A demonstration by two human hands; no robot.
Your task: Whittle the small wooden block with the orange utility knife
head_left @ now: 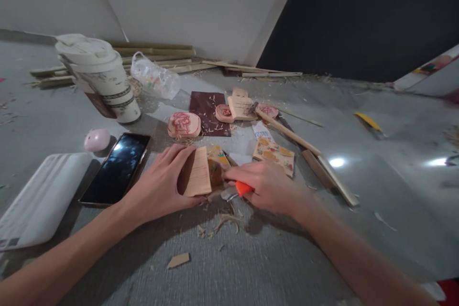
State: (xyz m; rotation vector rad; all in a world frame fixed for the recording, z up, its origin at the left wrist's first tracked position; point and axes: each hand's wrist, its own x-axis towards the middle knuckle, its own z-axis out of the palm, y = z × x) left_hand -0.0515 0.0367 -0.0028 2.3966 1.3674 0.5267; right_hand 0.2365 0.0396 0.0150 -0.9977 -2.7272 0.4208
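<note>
My left hand is closed round the left side of a pale wooden block, which stands tilted on the grey surface. Thin lines run across its face. In my right hand is an orange-handled cutter, its metal end pointing left toward the block. A patterned yellow piece lies just behind, between both hands, partly hidden. Wood shavings are scattered in front of them. Another patterned square lies behind my right hand.
Left: a phone, white case, pink case and stacked cups. Behind: red-marked carved blocks, dark sandpaper, a plastic bottle and bamboo strips. Right: a long wooden-handled tool and yellow cutter.
</note>
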